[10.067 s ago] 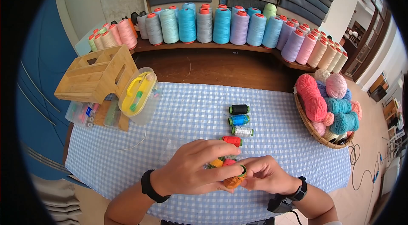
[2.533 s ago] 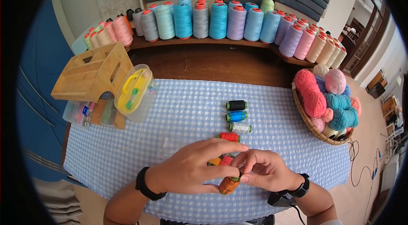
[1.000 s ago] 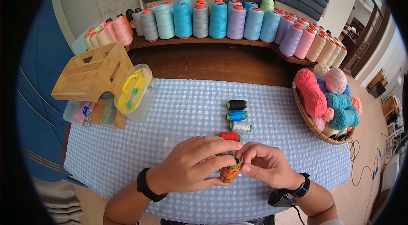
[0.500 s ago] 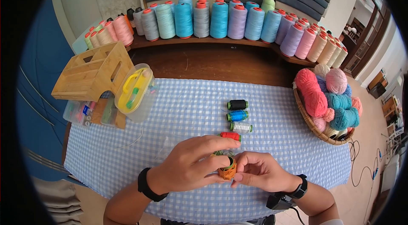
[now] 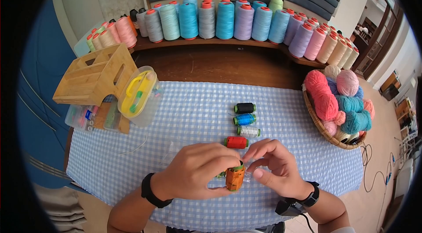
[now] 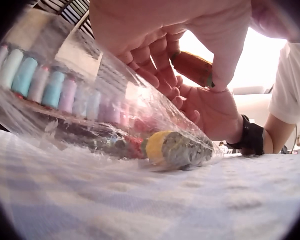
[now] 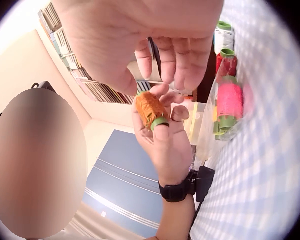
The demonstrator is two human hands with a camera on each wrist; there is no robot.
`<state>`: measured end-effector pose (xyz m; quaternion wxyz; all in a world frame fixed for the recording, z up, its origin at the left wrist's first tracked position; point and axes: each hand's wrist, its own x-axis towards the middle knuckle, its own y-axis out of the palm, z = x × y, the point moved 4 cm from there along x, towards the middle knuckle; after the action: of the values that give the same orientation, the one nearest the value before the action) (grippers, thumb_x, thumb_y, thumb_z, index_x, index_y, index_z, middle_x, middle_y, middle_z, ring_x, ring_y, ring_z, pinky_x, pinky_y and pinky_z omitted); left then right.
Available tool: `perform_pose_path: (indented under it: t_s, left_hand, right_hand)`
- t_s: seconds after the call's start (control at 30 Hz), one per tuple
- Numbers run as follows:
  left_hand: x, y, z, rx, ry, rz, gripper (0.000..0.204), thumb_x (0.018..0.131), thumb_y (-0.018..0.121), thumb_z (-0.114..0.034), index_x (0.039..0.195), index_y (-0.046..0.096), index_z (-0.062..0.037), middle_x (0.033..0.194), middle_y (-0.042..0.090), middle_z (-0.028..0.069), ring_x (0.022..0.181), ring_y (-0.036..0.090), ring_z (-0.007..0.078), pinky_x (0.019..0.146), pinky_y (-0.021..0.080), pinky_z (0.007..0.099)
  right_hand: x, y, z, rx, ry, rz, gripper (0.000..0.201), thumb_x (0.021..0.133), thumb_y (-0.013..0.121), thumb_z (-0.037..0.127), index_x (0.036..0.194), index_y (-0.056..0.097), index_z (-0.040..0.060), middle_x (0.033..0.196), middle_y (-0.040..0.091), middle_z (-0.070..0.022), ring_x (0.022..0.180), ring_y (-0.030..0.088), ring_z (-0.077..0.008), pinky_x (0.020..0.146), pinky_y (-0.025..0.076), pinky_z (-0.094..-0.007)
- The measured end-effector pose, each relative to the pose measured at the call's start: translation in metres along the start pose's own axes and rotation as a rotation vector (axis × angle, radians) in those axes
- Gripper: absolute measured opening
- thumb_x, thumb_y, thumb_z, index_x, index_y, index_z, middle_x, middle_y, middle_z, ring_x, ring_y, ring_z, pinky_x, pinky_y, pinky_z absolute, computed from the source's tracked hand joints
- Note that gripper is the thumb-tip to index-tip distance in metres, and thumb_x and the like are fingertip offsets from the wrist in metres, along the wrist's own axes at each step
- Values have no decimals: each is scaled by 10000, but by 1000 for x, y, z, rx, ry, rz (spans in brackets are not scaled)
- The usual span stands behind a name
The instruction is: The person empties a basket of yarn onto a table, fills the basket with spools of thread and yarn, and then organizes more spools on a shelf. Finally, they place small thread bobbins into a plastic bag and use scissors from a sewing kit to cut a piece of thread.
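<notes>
My left hand (image 5: 198, 171) pinches an orange thread spool (image 5: 235, 179) with green ends between thumb and fingers, close above the cloth. The spool stands nearly upright in the head view, and the right wrist view shows its wound orange side. Just to its right my right hand (image 5: 279, 171) has loosely bent fingers spread apart, with nothing visible between them. Beneath the left hand lies a clear plastic bag (image 6: 50, 120) with more spools in it, among them a pink spool (image 7: 230, 100) and a yellow spool (image 6: 157, 148). The left hand mostly hides this bag in the head view.
A red spool (image 5: 236, 142), a white spool (image 5: 249, 132), a blue spool (image 5: 244, 120) and a black spool (image 5: 245, 108) lie in a column on the checked cloth (image 5: 193, 110). A yarn basket (image 5: 323, 129) stands right; a wooden organizer (image 5: 94, 77) and yellow-lidded box (image 5: 140, 92) stand left.
The right hand's fingers have come off the orange spool and spread apart. The left hand still holds the spool, now tipped more upright, with its side facing the head camera.
</notes>
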<state>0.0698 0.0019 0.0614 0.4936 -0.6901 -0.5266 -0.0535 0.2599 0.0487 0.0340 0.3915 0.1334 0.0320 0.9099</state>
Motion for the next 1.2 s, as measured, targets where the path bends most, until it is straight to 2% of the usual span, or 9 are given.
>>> perform_pose_path:
  t_s: [0.1, 0.2, 0.3, 0.37, 0.57, 0.6, 0.67, 0.97, 1.2]
  left_hand:
    - [0, 3, -1, -24, 22, 103, 537, 674, 915, -224, 1091, 627, -45, 1069, 703, 110, 929, 707, 263, 753, 585, 362]
    - [-2, 9, -2, -50, 9, 192, 533, 671, 903, -245, 1092, 652, -33, 1034, 688, 97, 895, 697, 253, 723, 578, 348]
    - [-4, 12, -2, -43, -4, 246, 501, 675, 898, -259, 1060, 673, -31, 1020, 672, 94, 883, 689, 245, 703, 573, 344]
    - [-7, 14, -1, -9, -21, 315, 537, 683, 884, -237, 1126, 647, -49, 1076, 663, 100, 970, 685, 249, 785, 581, 358]
    - [-7, 14, -1, -19, 1, 278, 567, 667, 890, -226, 1144, 644, -45, 1092, 659, 109, 987, 684, 256, 815, 588, 363]
    - [-6, 14, -1, -19, 1, 278, 567, 667, 890, -226, 1144, 644, -45, 1092, 659, 109, 987, 684, 256, 815, 588, 363]
    - [-5, 13, -1, -15, 19, 205, 522, 673, 903, -281, 1072, 669, -40, 1035, 667, 94, 877, 690, 248, 699, 581, 343]
    - [-2, 8, -1, 25, 3, 135, 527, 668, 910, -279, 1074, 666, -47, 1038, 696, 93, 872, 704, 239, 716, 586, 337]
    - [-2, 6, -2, 42, 5, 98, 515, 657, 919, -247, 1062, 666, -55, 1039, 700, 88, 869, 708, 231, 706, 587, 332]
  right_hand:
    - [2, -7, 4, -25, -71, -17, 275, 913, 742, 68, 1163, 634, 35, 1143, 595, -71, 1058, 603, -165, 880, 564, -324]
    - [0, -5, 3, -85, -44, 93, 292, 907, 755, 80, 1177, 656, 37, 1139, 599, -70, 1053, 597, -153, 857, 563, -317]
    - [0, -1, -2, -100, 11, 112, 262, 889, 782, 98, 1122, 686, 28, 1123, 613, -70, 1016, 614, -145, 805, 567, -294]
    - [0, -2, -4, -196, -48, 102, 211, 880, 792, 94, 1055, 702, 17, 1067, 653, -70, 932, 647, -133, 758, 567, -269]
    - [-1, -6, -7, -171, -13, 48, 108, 899, 760, 54, 983, 708, 8, 965, 699, -71, 873, 682, -130, 789, 581, -271]
    - [-1, -5, -7, -171, -13, 48, 108, 899, 760, 54, 983, 708, 8, 965, 699, -71, 873, 682, -130, 789, 581, -271]
    - [-2, -6, -7, -140, 18, 31, 113, 895, 764, 55, 981, 710, 5, 974, 704, -78, 890, 687, -136, 803, 585, -277]
    - [0, -10, -4, -188, -46, 48, 129, 876, 774, 31, 982, 711, -7, 978, 722, -93, 887, 694, -141, 810, 585, -280]
    - [-1, -8, -5, -107, 7, 37, 144, 895, 756, 28, 1014, 691, -19, 991, 718, -94, 901, 684, -136, 839, 587, -298]
